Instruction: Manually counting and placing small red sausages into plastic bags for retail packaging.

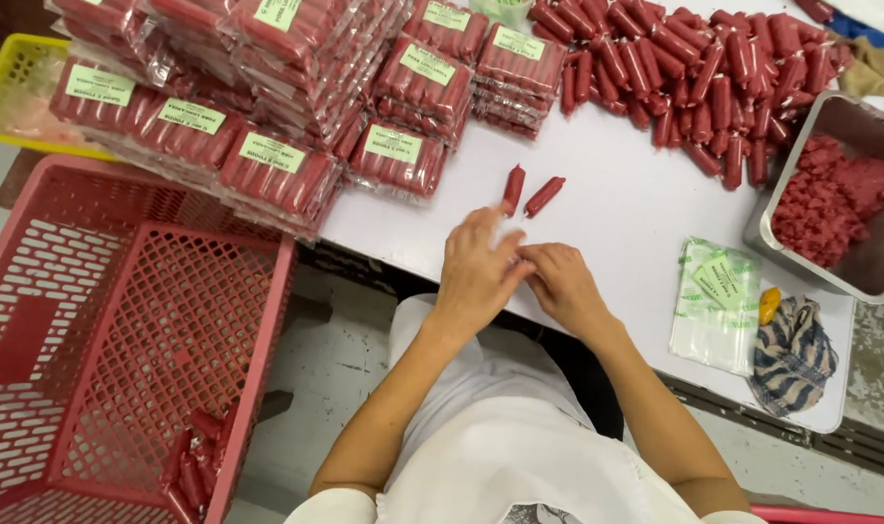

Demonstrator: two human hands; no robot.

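Observation:
My left hand [476, 272] and my right hand [563, 286] meet fingertip to fingertip at the near edge of the white table [622, 228]. Between the fingers is a pale, blurred thing that looks like a thin clear bag [507, 233]. Two loose red sausages [527, 192] lie side by side on the table just beyond my fingers, untouched. A big pile of the same red sausages [694, 68] lies at the far right of the table.
Labelled packs of sausages [277, 165] are stacked across the table's far left. A red mesh crate [122, 320] stands left of me, a yellow crate [15, 78] behind it. To the right are a metal tray [874, 126] of minced meat, flat clear bags [719, 306] and a striped cloth [791, 354].

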